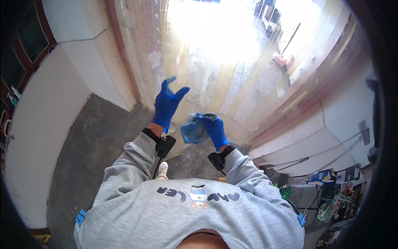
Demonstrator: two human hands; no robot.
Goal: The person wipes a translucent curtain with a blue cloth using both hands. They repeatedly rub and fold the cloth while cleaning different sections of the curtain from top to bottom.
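Observation:
My left hand (168,104), in a blue glove, is raised in front of a curtain of clear plastic strips (224,84). Its fingers are spread and nothing is between them; whether it touches the strips I cannot tell. To its right, my right hand (214,129), gloved in the same blue, grips a blue cloth (194,132). The cloth hangs down to the left of the fist and is slightly blurred. White smears (200,70) mark the strips above the hands. Both wrists carry black strapped-on devices.
Bright light comes through the strips. A white wall (93,59) stands at left beside grey concrete floor (90,137). At right, long-handled tools (329,158) lean by the wall, near a green plastic item (285,192) and cluttered shelves (342,199). My shoe (163,169) shows below.

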